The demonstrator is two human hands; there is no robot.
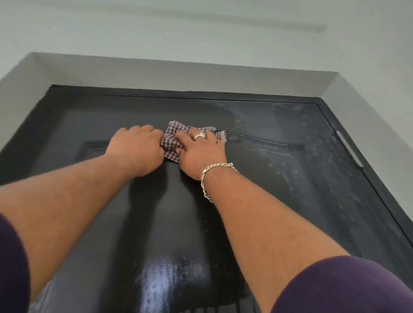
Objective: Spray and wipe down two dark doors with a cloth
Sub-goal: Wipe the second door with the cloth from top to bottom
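Both hands are up on the dark door (pixel 258 194), which fills the middle and lower part of the frame, with its top edge running across just above centre. The checked cloth (pixel 172 140) is bunched between the hands a little above the centre of the frame, flat against the door's upper panel area. The left hand (pixel 137 148) sits at the cloth's left edge with its fingers curled down onto it, seeming to grip that edge. The right hand (pixel 201 153), wearing a ring (pixel 200 135) and a chain bracelet (pixel 211 178) at the wrist, lies over the cloth with fingers spread and pressing, the thumb tucked into a fold.

The step in hand looks like wiping the upper part of this door. To the right of the cloth, toward the upper right of the frame, the surface is hazy with speckles and streaks, while the left side reads darker and more even. So the wipe would do well to carry on rightward across the haze, following the groove (pixel 265 141) of the panel moulding that runs out from the cloth. Flat, even pressure with overlapping passes should avoid leaving bands. Near the lower centre the door shines wet, with drips running at the bottom edge of the frame; working from the top down would catch those runs. No spray bottle and no second door are in view.
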